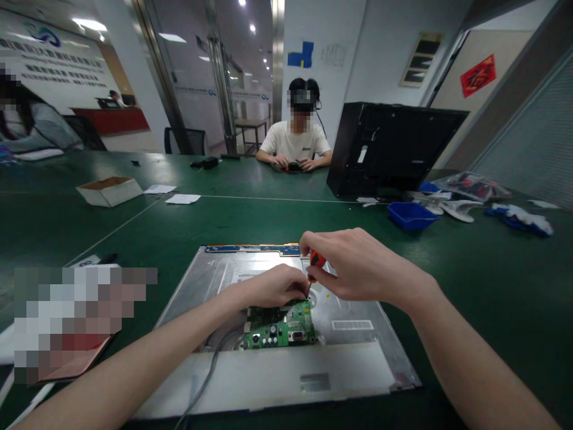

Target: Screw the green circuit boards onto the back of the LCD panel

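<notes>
A metal display panel (358, 346) lies flat on the green table, with a green circuit board (286, 328) on its middle. My right hand (344, 263) is closed round a red and black screwdriver (317, 260), whose shaft points down at the board's upper right corner. Close to the screwdriver's tip is my left hand (280, 285), its fingers bent together over the board's upper edge; whatever they may pinch is hidden. A grey cable (208, 376) runs from the board across the panel's front. Along the panel's far edge sits a blue strip board (250, 249).
Behind the panel, a black monitor (394, 149) stands at the right near a blue tray (412, 215) and gloves (521, 218). An open white box (110, 191) and papers (183, 199) lie at the left. A person (295, 140) sits opposite; another is at far left.
</notes>
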